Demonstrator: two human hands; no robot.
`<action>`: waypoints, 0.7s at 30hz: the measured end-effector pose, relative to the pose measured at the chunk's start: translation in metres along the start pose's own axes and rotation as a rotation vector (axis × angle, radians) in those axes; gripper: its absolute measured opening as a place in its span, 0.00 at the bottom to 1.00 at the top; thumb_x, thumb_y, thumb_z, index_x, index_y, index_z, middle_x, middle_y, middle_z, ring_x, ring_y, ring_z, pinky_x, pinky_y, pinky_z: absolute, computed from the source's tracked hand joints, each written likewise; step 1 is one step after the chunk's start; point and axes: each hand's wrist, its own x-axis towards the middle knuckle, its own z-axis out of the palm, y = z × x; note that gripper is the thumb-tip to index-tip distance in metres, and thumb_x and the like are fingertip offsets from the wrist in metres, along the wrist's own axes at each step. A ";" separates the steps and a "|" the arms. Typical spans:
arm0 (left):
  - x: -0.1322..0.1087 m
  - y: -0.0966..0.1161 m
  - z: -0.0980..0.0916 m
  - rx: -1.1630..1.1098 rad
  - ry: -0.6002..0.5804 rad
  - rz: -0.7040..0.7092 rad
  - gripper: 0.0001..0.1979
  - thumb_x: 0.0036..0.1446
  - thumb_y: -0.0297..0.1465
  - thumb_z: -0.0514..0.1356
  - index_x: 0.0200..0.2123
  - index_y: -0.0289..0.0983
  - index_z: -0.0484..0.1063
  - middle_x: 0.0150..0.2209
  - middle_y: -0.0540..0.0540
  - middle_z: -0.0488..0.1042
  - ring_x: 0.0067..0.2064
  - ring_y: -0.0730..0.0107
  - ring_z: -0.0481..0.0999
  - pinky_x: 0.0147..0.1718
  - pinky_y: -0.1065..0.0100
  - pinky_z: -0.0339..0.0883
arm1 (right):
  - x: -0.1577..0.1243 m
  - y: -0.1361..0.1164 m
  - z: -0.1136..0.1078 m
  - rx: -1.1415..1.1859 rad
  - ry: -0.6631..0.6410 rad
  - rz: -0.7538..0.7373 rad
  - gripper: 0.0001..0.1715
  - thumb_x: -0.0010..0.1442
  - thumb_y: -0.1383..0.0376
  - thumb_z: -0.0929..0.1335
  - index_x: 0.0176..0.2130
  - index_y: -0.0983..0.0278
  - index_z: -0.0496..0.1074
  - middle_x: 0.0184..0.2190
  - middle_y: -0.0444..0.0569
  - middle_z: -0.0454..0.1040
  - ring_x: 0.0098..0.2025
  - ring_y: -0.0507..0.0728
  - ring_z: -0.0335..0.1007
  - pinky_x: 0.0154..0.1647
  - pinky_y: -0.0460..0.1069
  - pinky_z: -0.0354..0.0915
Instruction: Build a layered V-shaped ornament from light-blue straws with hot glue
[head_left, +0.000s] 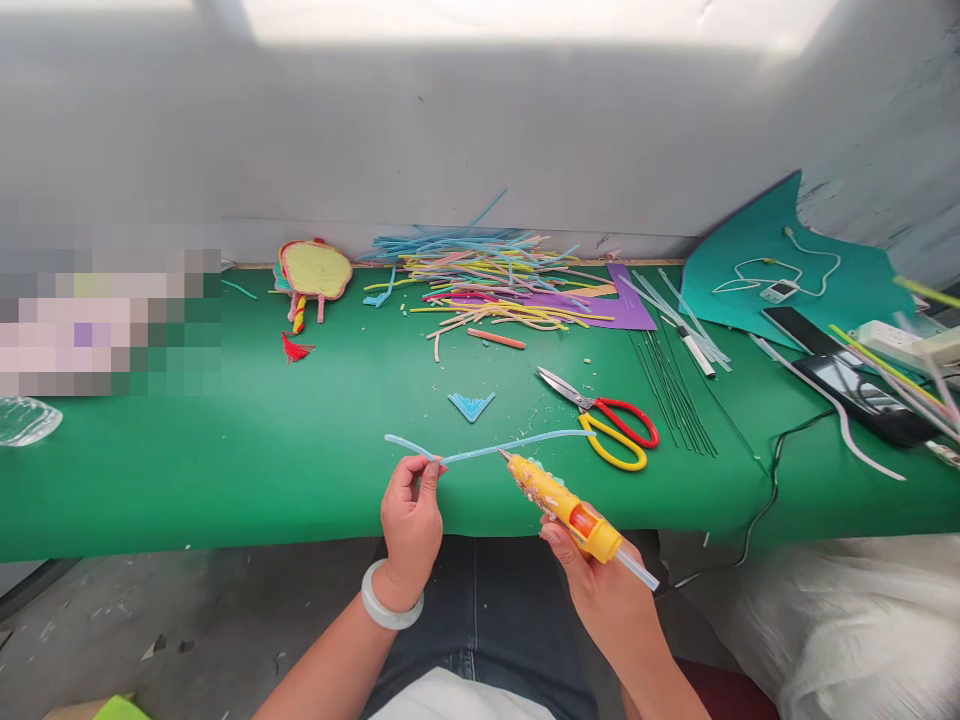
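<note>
Between thumb and fingers, my left hand (412,520) pinches a light blue pipe cleaner (480,455) near its bend; a short arm points left and a long one runs right. My right hand (600,580) is wrapped round a yellow hot glue gun (562,505), with a clear glue stick (637,568) jutting from its back. The gun's nozzle is at the long arm of the pipe cleaner. Just beyond lies a small blue V-shaped piece (472,405) on the green table. Scissors (600,410) with red and yellow handles lie half open to the right.
Many coloured pipe cleaners (487,270) are heaped at the back on purple card (630,300). A yellow fan-shaped craft (315,270) with a red tassel lies back left. Green wires (675,390), a marker (696,350) and a black phone-like device (862,390) are at right. A cord (772,490) hangs over the edge.
</note>
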 end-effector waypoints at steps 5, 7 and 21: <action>0.005 0.006 0.001 -0.075 0.044 -0.053 0.15 0.56 0.44 0.62 0.34 0.38 0.72 0.32 0.47 0.77 0.36 0.66 0.79 0.38 0.65 0.72 | 0.001 -0.002 0.001 0.023 -0.007 -0.004 0.22 0.62 0.47 0.65 0.33 0.60 0.75 0.30 0.50 0.79 0.33 0.59 0.77 0.35 0.50 0.73; 0.008 0.007 0.001 -0.091 0.051 -0.074 0.15 0.55 0.44 0.63 0.34 0.38 0.72 0.31 0.47 0.77 0.36 0.66 0.79 0.38 0.65 0.72 | 0.004 -0.002 0.000 0.033 0.014 -0.008 0.24 0.62 0.45 0.65 0.32 0.61 0.76 0.31 0.50 0.80 0.34 0.59 0.78 0.35 0.51 0.74; 0.024 0.005 0.005 -0.286 0.062 -0.215 0.17 0.53 0.44 0.66 0.34 0.35 0.73 0.31 0.49 0.74 0.33 0.73 0.73 0.36 0.69 0.68 | 0.158 0.048 -0.058 -0.281 0.180 0.159 0.38 0.57 0.36 0.62 0.38 0.64 0.80 0.31 0.55 0.80 0.35 0.63 0.76 0.36 0.53 0.68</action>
